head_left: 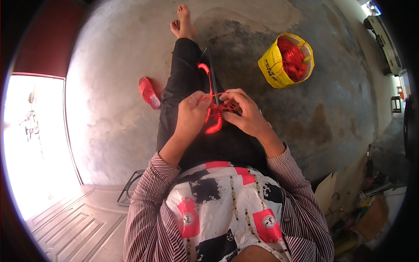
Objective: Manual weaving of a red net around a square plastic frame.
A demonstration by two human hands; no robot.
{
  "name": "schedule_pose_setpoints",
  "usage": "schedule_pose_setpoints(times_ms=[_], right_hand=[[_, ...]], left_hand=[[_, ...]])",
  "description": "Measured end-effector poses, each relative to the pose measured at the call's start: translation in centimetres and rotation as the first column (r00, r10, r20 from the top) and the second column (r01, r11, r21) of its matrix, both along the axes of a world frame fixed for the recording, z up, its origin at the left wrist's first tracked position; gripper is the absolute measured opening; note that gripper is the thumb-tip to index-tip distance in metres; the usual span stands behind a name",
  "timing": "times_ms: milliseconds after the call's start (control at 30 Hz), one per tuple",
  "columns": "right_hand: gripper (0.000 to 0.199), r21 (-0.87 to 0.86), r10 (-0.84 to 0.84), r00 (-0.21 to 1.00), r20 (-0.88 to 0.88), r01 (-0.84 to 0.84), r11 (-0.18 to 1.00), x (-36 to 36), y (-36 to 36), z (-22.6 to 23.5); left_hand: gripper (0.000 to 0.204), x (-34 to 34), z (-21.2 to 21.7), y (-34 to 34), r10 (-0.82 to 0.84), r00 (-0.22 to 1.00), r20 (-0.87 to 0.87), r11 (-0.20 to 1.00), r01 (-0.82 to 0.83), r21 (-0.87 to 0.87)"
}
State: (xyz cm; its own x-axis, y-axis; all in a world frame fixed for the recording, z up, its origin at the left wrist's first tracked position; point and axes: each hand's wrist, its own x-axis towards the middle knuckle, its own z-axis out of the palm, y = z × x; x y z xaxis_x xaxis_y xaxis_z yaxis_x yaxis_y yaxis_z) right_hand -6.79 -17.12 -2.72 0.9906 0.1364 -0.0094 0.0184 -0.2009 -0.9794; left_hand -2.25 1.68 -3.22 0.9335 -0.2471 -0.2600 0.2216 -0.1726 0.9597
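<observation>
Above my lap, both hands work on a red knotted cord (214, 128) with a thick braided lower part and loose strands. My left hand (192, 111) is closed, pinching the red cord near its upper strands. On the other side, my right hand (246, 114) has curled fingers and a thumb closed around several loose red strands. A red length of the cord runs up from the hands to a curved braided end (204, 67) by a thin dark bar (213, 72) over my legs. The fingertips partly hide the knots.
A yellow bucket-like container (273, 65) full of red cord (293, 61) stands on the concrete floor at the far right. One red slipper (149, 92) lies left of my legs. A panelled metal door (83, 222) is at lower left, assorted clutter (371, 218) at lower right.
</observation>
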Motion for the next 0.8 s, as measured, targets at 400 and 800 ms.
schedule_pose_setpoints(times_ms=[400,800], right_hand=[[0.022,0.901,-0.454,0.887,0.082,0.128,0.415,-5.3,-18.4,8.9],[0.021,0.283,-0.101,0.917,-0.385,0.222,0.933,-0.1,-0.7,-4.6]], left_hand=[[0.014,0.2,-2.5,-1.0,-0.034,0.867,-0.497,0.979,-0.072,-0.192],[0.016,0.3,-2.8,-1.5,-0.019,0.808,-0.589,0.968,-0.133,-0.213]])
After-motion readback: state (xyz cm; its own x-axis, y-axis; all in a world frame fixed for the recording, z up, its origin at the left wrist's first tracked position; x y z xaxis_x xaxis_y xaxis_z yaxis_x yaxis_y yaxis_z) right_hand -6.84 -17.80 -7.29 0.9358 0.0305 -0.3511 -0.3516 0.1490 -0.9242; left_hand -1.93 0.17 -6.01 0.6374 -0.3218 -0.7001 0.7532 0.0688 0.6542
